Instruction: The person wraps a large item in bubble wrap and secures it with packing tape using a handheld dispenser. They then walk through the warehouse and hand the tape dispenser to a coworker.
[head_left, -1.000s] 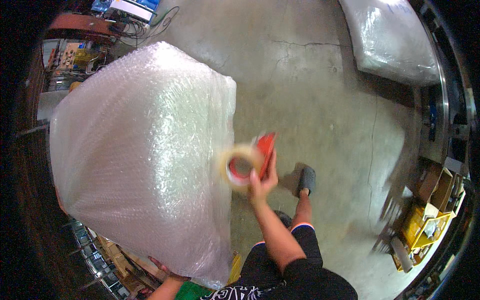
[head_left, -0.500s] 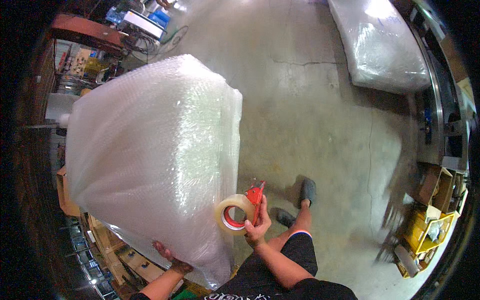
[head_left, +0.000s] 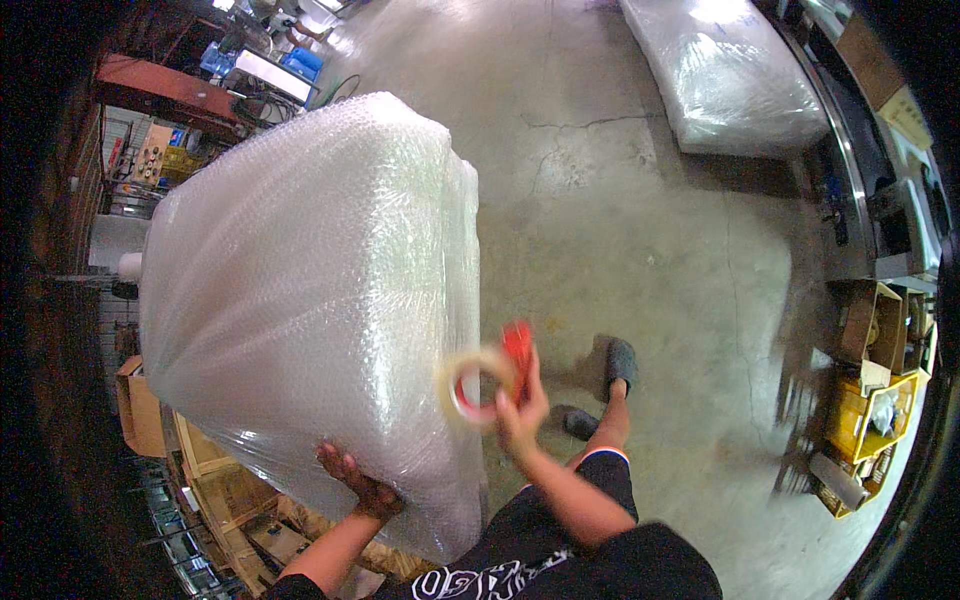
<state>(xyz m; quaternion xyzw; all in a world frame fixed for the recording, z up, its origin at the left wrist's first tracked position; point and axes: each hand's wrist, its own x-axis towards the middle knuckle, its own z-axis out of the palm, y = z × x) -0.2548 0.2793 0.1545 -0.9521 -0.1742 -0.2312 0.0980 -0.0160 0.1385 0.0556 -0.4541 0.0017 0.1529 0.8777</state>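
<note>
A large bulky load wrapped in bubble wrap [head_left: 290, 270] stands in front of me on the left, its covering shiny and creased. My left hand [head_left: 362, 483] lies against the lower near side of the wrap, fingers spread. In my right hand [head_left: 524, 408] is a red tape dispenser [head_left: 517, 350], gripped by its handle, with a roll of clear tape [head_left: 450, 383] on it. The dispenser is blurred by motion and sits by the load's right edge; whether it touches the wrap I cannot tell.
Another wrapped load [head_left: 740, 90] stands at the far right beside a metal-edged bench. Cardboard boxes [head_left: 868, 330] and a yellow crate [head_left: 875, 415] line the right side. Wooden crating [head_left: 215, 480] lies at lower left. Cracked concrete floor [head_left: 640, 240] runs between the loads.
My right hand has lifted the tape dispenser a little higher along the load's edge. More of my left hand now shows, flat on the wrap. The view has shifted slightly.
</note>
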